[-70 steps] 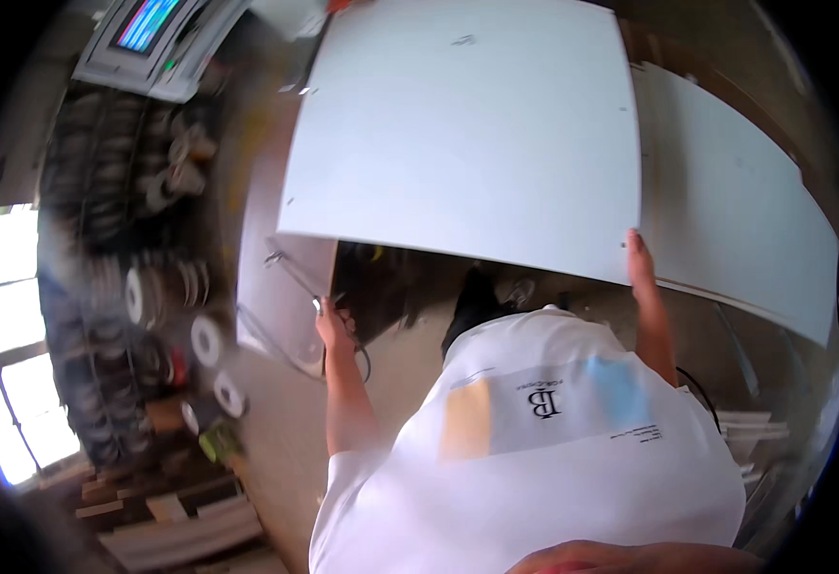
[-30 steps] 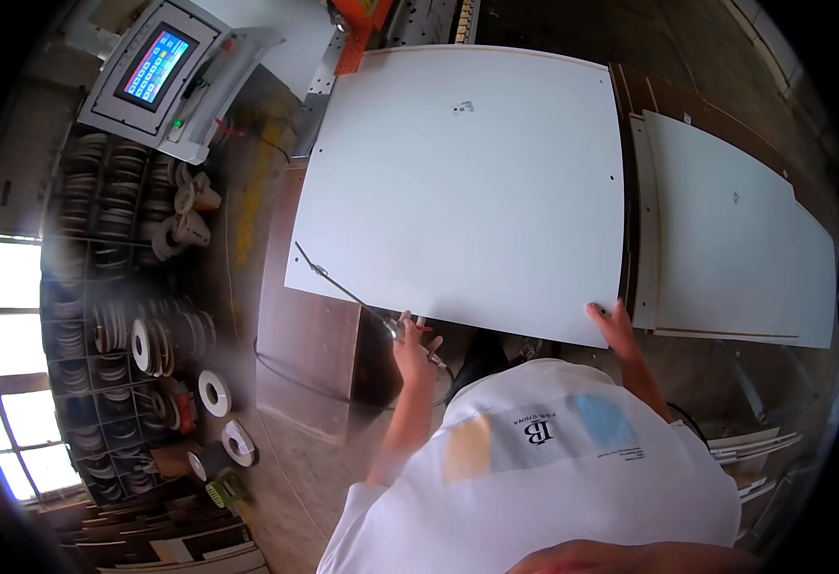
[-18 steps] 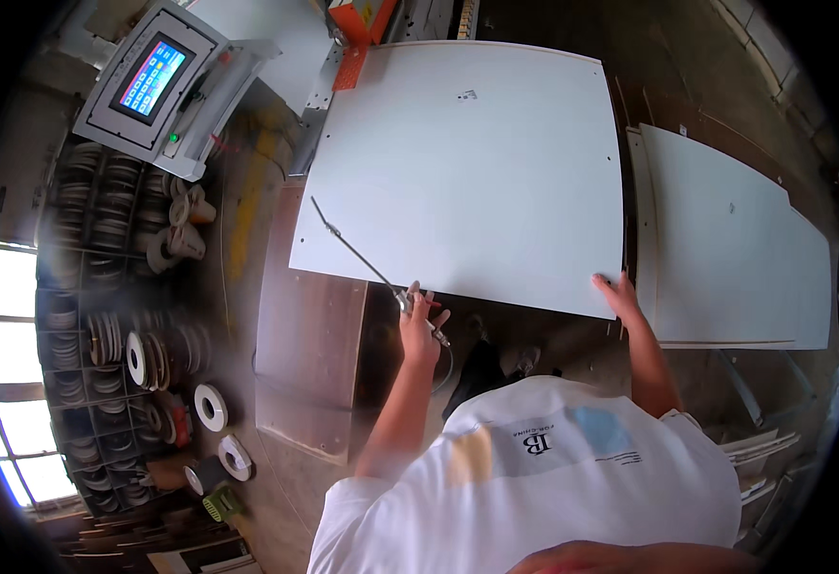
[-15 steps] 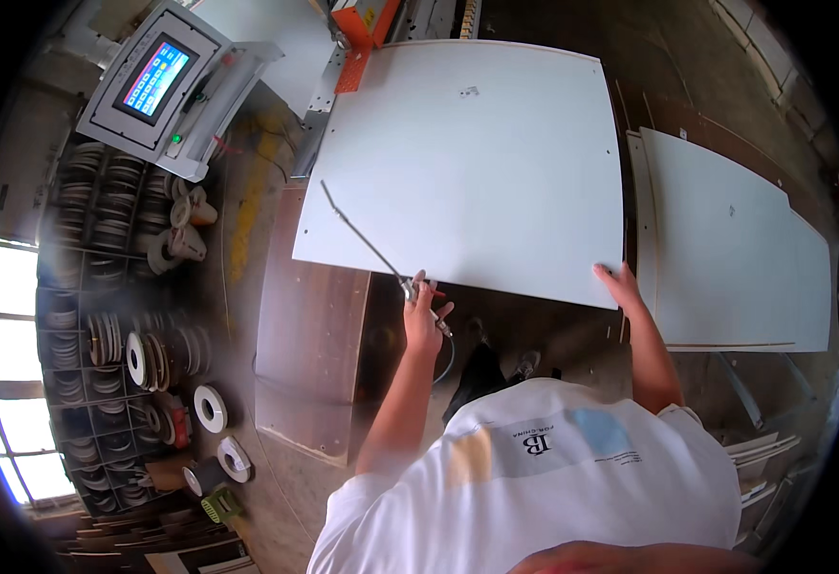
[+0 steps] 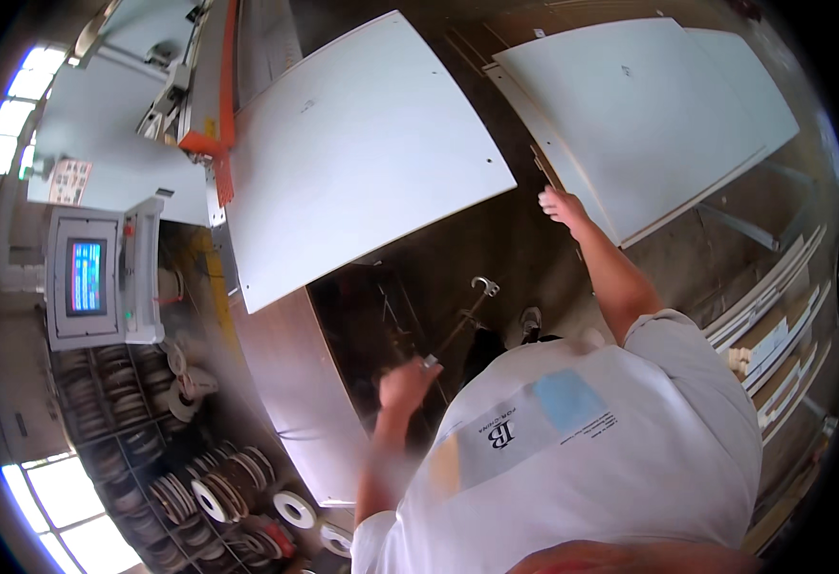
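Low in front of my body, my left hand (image 5: 408,385) is closed round what appears to be an air blow gun (image 5: 430,362); a bit of its metal shows at the fist, and the rest is blurred. My right hand (image 5: 561,207) hangs in the gap between the boards, fingers curled and nothing seen in them. It touches neither board. A large white panel (image 5: 362,153) lies ahead on the machine, its near edge beyond my left hand.
More white panels (image 5: 620,120) are stacked on the right. An orange guard (image 5: 223,143) borders the machine, and a control screen (image 5: 86,275) glows at left. Edge-banding rolls (image 5: 211,499) fill a rack. A brown board stack (image 5: 295,383) stands under the panel. A metal hook (image 5: 484,285) shows below.
My right hand has let go of the white panel's near corner and moved back. My left hand has dropped away from its edge. The view has turned to the right.
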The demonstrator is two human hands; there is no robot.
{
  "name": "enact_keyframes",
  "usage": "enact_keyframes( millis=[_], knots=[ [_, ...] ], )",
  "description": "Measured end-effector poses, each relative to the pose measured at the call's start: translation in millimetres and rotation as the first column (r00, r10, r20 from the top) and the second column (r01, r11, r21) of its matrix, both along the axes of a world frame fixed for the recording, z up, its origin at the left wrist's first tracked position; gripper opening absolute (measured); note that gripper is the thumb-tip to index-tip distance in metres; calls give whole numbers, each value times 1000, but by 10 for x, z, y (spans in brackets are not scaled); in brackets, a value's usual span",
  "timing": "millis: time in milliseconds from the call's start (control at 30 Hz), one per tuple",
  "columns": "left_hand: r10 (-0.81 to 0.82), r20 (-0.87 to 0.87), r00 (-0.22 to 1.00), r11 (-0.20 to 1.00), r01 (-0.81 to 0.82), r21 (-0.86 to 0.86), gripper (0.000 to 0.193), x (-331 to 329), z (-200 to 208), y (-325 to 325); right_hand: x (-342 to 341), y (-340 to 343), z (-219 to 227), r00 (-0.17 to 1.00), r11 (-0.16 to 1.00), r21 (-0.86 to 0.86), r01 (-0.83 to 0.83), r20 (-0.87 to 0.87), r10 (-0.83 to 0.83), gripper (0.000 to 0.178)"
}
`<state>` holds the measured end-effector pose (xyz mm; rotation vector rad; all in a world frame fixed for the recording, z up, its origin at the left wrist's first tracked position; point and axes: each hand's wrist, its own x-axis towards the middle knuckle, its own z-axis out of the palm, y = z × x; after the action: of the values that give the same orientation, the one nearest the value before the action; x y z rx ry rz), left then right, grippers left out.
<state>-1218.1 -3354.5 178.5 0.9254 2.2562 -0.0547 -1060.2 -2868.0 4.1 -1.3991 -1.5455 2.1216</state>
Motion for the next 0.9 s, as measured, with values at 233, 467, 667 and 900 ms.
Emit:
enact_keyframes(
  millis=[233,467,667,900],
  knots=[
    [-190,164,968,964,215,-156,47,509,-429,421,2408,-365,-1155,914,853,-384,353,-54,-402,24],
    [-1,-140,990,996,13,89,35,328,-444,1275,3436,-1620,-1026,802,817,-224,531,446,-398,26],
    [-274,0,962,960,273,56,38,448,-464,1637,3602,-1861,-995,775,897,110,428,466,-427,33],
    [-502,329,800,846,533,-7,51,1011,-753,1786,3401,-1541,-466,808,914,95,394,439,-394,39]
  ],
)
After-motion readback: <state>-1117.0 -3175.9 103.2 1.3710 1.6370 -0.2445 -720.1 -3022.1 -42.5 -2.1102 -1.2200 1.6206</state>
